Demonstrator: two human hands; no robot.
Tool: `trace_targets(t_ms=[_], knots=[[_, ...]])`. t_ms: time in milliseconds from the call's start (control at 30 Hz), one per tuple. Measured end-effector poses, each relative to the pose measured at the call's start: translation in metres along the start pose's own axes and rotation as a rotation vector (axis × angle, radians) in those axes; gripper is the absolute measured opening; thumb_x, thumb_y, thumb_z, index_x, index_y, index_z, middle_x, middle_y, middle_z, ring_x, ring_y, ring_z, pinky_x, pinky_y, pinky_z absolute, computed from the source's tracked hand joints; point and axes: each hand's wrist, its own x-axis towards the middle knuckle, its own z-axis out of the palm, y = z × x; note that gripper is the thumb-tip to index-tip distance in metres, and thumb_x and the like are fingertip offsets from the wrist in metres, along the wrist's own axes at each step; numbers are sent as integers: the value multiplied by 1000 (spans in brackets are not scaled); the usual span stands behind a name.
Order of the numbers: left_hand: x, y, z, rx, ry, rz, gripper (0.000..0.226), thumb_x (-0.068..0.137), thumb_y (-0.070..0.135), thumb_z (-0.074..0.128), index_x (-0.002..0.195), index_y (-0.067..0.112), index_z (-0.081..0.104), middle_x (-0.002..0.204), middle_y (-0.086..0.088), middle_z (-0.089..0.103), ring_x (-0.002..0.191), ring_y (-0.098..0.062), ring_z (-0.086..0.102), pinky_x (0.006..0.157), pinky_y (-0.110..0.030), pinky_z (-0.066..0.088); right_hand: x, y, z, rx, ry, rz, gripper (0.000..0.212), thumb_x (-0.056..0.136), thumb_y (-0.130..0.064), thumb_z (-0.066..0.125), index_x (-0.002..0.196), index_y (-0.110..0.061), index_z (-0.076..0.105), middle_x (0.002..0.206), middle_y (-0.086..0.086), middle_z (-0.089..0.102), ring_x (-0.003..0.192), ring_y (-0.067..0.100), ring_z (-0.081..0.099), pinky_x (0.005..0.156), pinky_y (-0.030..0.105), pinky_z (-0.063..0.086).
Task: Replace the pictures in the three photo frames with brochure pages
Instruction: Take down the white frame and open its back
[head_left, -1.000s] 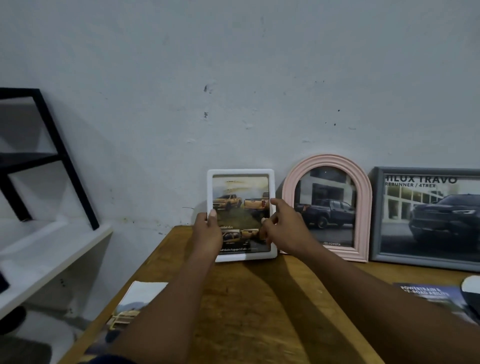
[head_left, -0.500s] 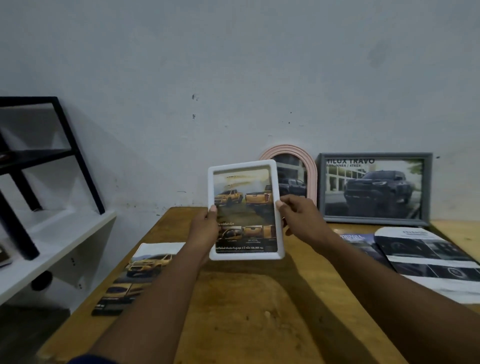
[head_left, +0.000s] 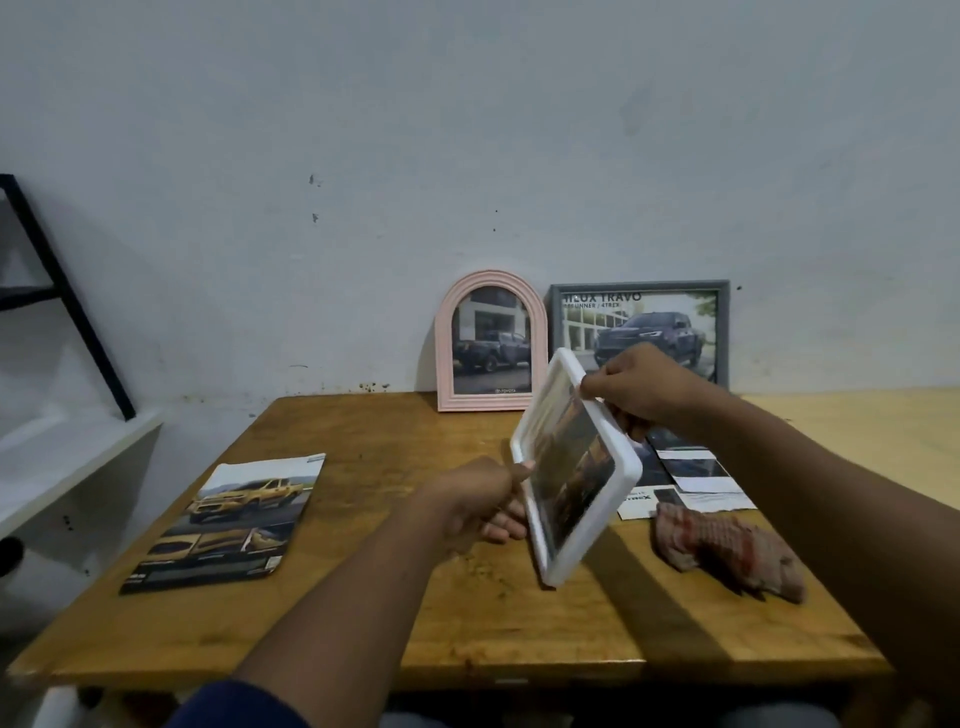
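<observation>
Gripping white frame (head_left: 574, 467) tilted above tabletop (head_left: 389, 597) middle: left hand (head_left: 478, 504) at lower edge, right hand (head_left: 639, 387) pinching top. Along far edge: pink arched frame (head_left: 491, 340), grey frame (head_left: 649, 322).

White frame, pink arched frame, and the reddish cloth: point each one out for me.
white frame (head_left: 571, 467), head view, on its glass front.
pink arched frame (head_left: 491, 343), head view, on the truck picture inside.
reddish cloth (head_left: 727, 548), head view, on its middle.

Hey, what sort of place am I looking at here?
Likely a plain room in a home or small workshop: a worn wooden table by a bare, scuffed pale wall, a white shelf unit at left, and a white rectangular photo frame held above it.
</observation>
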Motion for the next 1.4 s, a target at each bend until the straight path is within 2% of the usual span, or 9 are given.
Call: trace_targets(t_ms=[100, 233, 367, 533, 667, 833, 1033, 1200, 1400], knots=[[-8, 10, 6, -4, -24, -13, 53, 104, 53, 44, 122, 6, 60, 88, -9, 67, 70, -19, 66, 72, -31, 56, 1, -11, 7, -30, 6, 16, 30, 91, -21, 70, 88, 9, 71, 57, 13, 64, 41, 18, 56, 41, 23, 46], [-10, 22, -2, -88, 73, 79, 63, 102, 65, 33, 118, 11, 63, 108, -16, 73, 100, -32, 72, 93, -45, 57, 1, -27, 28, 31, -82, -4, 30, 95, -26, 67, 87, 3, 69, 59, 10, 66, 47, 17, 61, 47, 28, 52], [-20, 30, -29, -150, 212, 163, 65, 100, 70, 30, 120, 18, 62, 106, -12, 72, 97, -29, 71, 82, -40, 58, 4, -28, 60, -16, -158, -37, 22, 99, -24, 59, 100, -4, 69, 77, 13, 71, 58, 17, 66, 51, 29, 54], [-28, 3, -60, 145, 325, 80, 27, 108, 38, 43, 114, 20, 61, 96, -3, 69, 88, -20, 70, 89, -39, 57, 15, 7, 103, -302, -95, -75, 20, 93, -33, 65, 105, -18, 70, 99, 0, 66, 91, 15, 62, 76, 34, 57], [-19, -27, -62, 335, 338, 54, 26, 108, 26, 46, 106, 9, 66, 84, -1, 63, 71, -10, 60, 49, -21, 48, 6, 44, 128, -462, -66, -73, 33, 91, -46, 63, 118, -27, 64, 123, 1, 57, 114, 21, 53, 96, 43, 50], [3, -52, -63, 703, 393, 121, 25, 101, 28, 56, 93, 14, 74, 88, -4, 70, 79, -16, 64, 62, -30, 47, -4, 70, 136, -529, -32, -131, 39, 93, -53, 54, 124, -28, 59, 133, 2, 49, 126, 23, 41, 102, 42, 43], [10, -63, -65, 683, 457, 248, 23, 99, 26, 61, 79, 17, 70, 76, 0, 67, 71, -14, 61, 57, -27, 44, 10, 77, 127, -573, -3, -128, 39, 92, -53, 56, 121, -27, 59, 132, 3, 51, 126, 25, 43, 101, 43, 43], [25, -70, -59, 665, 563, 345, 11, 96, 32, 60, 90, 27, 67, 92, 6, 67, 88, -16, 63, 76, -38, 55, 27, 66, 134, -637, -30, -183, 53, 95, -51, 51, 141, -25, 49, 148, 1, 43, 136, 28, 36, 107, 50, 37], [37, -82, -51, 764, 661, 420, 28, 100, 36, 51, 124, 27, 62, 120, 5, 61, 117, -18, 51, 100, -40, 45, 41, 55, 154, -621, -108, -239, 46, 98, -47, 48, 139, -27, 50, 149, -2, 43, 138, 24, 34, 109, 52, 30]])
